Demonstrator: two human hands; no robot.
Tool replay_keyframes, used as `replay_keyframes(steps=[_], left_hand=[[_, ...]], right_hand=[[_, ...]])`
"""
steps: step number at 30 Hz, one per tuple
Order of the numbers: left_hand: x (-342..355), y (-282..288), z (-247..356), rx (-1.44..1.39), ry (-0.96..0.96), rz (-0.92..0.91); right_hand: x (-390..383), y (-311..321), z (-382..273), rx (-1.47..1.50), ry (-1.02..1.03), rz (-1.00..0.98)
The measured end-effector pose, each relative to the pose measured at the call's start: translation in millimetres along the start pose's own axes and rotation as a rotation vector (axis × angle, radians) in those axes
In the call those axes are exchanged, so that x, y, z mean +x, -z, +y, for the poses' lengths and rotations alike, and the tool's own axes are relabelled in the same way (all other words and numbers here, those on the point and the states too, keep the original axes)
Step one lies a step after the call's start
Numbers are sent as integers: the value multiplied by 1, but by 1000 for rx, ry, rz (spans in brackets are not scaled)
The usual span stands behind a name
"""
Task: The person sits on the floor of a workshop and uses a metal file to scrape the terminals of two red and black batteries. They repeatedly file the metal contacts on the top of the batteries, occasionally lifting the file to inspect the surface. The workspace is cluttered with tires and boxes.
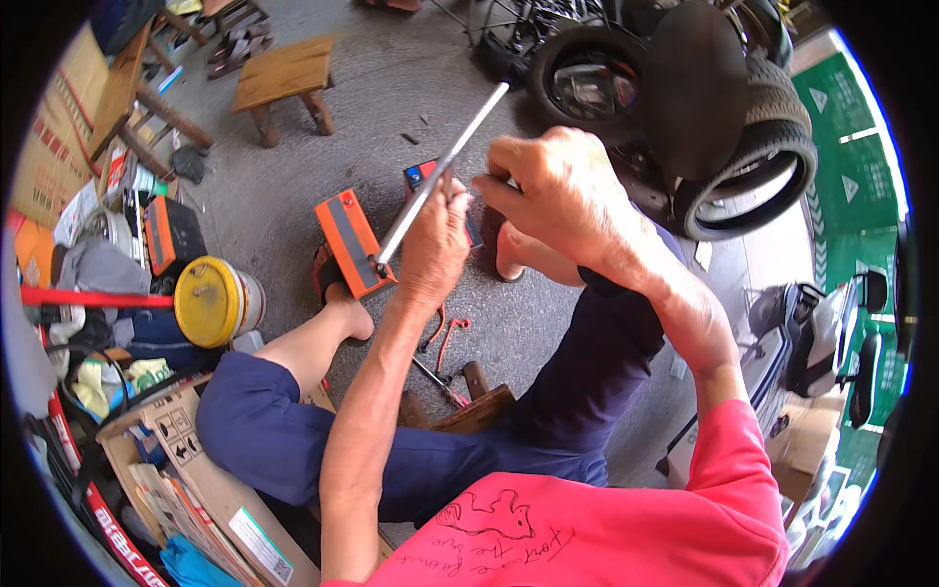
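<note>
Below the left hand (438, 245) and right hand (562, 186), the red shirt (626, 519) bears dark script beside a line-drawn animal. Down-left of the left hand, the cardboard box (210, 489) carries black handling symbols and a white label (260, 543) with a square code; beyond it, a red bar (110, 523) shows white lettering. Far up-left, a carton (59, 161) bears red print. Right of the right hand, green panels (843, 137) display white triangular signs.

Rod (452, 162) is being held in L hand (435, 245), just L of R hand (562, 186). Btwn. feet (358, 321), 1st box (344, 220) & farther 2nd box (417, 173) are being borne by flr. (411, 78) Stool (284, 73) is being kept far L, tyres (778, 103) far R, bucket (207, 301) L of L leg (264, 421). Papers (168, 499) are being held in carton (181, 437), near L.
</note>
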State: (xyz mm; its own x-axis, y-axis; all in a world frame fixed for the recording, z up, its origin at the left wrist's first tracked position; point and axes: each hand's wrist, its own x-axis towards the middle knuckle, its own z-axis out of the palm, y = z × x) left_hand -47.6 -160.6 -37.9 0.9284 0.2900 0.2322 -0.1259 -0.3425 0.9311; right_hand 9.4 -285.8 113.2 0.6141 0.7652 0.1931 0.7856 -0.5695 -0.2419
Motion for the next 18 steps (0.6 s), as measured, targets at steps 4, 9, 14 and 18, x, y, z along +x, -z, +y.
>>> replay_keyframes(steps=[4,9,14,18], left_hand=[[5,2,2,-51,-10,-84],[10,9,-18,359,-121,-212],[-1,12,-79,734,-301,-536],[-5,22,-13,0,362,-481]], right_hand=[[9,18,2,-35,149,244],[11,-4,8,-120,351,294],[2,-4,2,-179,352,247],[-3,-16,13,-209,332,255]])
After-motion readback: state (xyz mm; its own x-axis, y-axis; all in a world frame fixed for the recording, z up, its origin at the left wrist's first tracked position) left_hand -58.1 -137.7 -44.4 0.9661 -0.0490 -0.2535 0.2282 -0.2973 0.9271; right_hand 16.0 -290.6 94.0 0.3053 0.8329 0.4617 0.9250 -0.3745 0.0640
